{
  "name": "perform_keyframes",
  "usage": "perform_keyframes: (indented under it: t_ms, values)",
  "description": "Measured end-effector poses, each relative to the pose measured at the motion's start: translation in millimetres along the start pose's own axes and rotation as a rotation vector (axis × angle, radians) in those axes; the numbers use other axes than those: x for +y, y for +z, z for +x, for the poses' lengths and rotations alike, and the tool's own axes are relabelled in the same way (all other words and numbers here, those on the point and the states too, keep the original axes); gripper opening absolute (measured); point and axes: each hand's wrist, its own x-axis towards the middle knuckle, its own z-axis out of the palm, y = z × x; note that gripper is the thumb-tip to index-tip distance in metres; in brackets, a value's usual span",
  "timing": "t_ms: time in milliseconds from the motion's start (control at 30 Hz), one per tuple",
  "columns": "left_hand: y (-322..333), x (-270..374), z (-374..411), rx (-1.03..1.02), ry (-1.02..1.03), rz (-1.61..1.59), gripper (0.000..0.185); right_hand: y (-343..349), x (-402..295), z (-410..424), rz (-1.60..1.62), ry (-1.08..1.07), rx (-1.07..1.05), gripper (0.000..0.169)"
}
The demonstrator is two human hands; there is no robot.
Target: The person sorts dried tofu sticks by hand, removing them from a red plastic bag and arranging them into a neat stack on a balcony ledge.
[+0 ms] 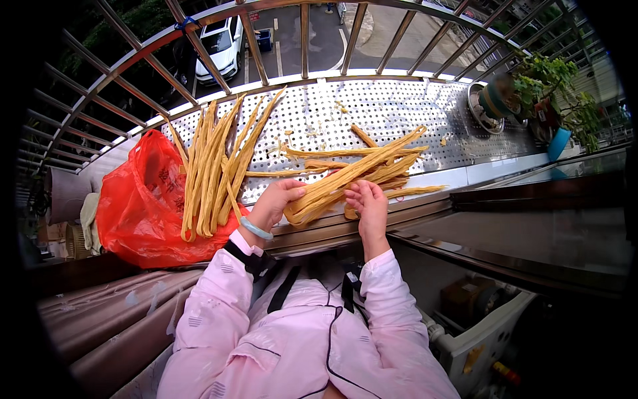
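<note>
Long yellow sticks that look like dried tofu skin lie in two groups on a perforated metal sheet (319,107). My left hand (274,202), with a pale bangle at the wrist, pinches the near end of a folded stick (359,167) between thumb and fingers. Beside it, my right hand (368,199) has curled fingers close to the sticks' near edge; whether it grips one is unclear. Under and behind the folded stick lie several more, some crossing. To the left, a bundle of sticks (209,174) rests partly over a red plastic bag (144,204).
Curved metal railing bars (305,40) rise beyond the sheet. At right stand potted plants (546,75), a metal basin (481,107) and a blue object (559,143). A window track (309,239) runs along the near edge. Small crumbs (341,107) dot the sheet.
</note>
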Motion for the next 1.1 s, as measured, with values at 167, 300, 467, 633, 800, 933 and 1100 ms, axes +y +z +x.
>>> perform_keyframes:
  t_ms: [167, 300, 467, 633, 800, 933, 1100]
  values:
    - [-10, 9, 6, -0.021, -0.048, -0.187, 0.020, -22, 20, 5, -0.264, 0.096, 0.015, 0.020]
    - [-8, 13, 3, -0.107, -0.090, -0.291, 0.021, -16, 18, 2, -0.112, 0.178, -0.097, 0.020]
    - [-9, 9, 3, -0.114, -0.130, -0.282, 0.025, -14, 16, 9, 0.167, 0.239, -0.201, 0.019]
    - [-6, 10, 2, -0.137, -0.094, -0.320, 0.030, -12, 14, 7, 0.192, 0.175, -0.196, 0.019]
    - [-9, 1, 7, -0.110, -0.036, -0.358, 0.032, -15, 11, 4, 0.228, 0.109, -0.212, 0.019]
    - [-6, 2, 6, -0.078, 0.010, -0.241, 0.032, -15, 11, 0, 0.199, 0.022, -0.231, 0.017]
    - [13, 13, -6, 0.348, 0.353, 0.410, 0.024, -6, -7, -9, 0.162, 0.007, -0.180, 0.014]
